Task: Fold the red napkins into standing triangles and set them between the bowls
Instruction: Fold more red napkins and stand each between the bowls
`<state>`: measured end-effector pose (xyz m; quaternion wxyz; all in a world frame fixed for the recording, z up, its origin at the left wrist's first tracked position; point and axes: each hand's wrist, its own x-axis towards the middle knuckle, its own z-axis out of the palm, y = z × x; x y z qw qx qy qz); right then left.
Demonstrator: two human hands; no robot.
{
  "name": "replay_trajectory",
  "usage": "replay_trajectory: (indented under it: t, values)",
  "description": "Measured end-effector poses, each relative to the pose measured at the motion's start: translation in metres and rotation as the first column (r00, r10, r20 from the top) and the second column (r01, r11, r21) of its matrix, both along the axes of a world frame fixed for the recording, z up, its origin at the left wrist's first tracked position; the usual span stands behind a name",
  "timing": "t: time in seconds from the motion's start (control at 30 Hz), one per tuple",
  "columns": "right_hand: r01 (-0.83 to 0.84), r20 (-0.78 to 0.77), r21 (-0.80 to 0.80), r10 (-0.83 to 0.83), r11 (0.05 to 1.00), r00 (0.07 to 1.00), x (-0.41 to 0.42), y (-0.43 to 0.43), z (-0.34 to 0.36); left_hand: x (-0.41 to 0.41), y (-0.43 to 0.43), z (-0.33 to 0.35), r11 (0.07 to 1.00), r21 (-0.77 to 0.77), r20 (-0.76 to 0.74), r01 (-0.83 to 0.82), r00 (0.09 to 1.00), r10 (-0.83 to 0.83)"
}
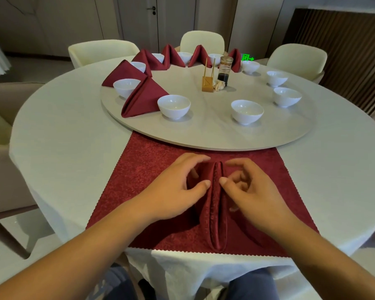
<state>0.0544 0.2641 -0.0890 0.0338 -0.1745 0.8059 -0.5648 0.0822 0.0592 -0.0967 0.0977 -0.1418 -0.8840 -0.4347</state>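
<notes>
From the head view, the left grip point(178, 187) closed round the half-folded napkin point(217, 213) lying on the red cloth point(152, 161) near the surface's point(74, 131) front edge. The right grip point(249, 191) thumbed its ridge, fingers curled, hold unclear. Uneven pressure could splay the fold. Red on red hid the creases.

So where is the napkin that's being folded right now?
In the head view the napkin sits low and central, on the red runner at the table's near edge, between the left hand and the right hand.
</notes>
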Motion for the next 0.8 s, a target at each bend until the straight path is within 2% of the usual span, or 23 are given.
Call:
replay_trajectory:
  t: [0.1,0.3,0.4,0.6,0.8]
  values:
    - [-0.132,-0.056,0.082,0.136,0.988,0.989,-0.016,0.006,0.013,-0.002,0.002,0.004,0.999,0.001,0.007,0.04,0.999,-0.04]
    - [-0.331,0.0,0.238,0.341,0.913,0.94,-0.046,0.007,0.031,-0.019,-0.001,0.01,0.996,0.078,0.074,0.052,0.996,-0.058]
    - [-0.396,0.006,0.261,0.409,0.88,0.912,-0.053,0.006,0.034,-0.024,-0.003,0.011,0.997,0.039,0.048,0.069,0.996,-0.07]
    - [-0.393,-0.026,0.193,0.405,0.899,0.914,-0.073,-0.001,0.045,-0.047,-0.009,0.036,0.992,-0.046,0.007,0.116,0.993,-0.116]
    - [-0.256,-0.113,0.136,0.272,0.957,0.956,-0.158,-0.021,0.083,-0.138,-0.021,0.085,0.996,-0.062,-0.008,0.071,0.997,-0.071]
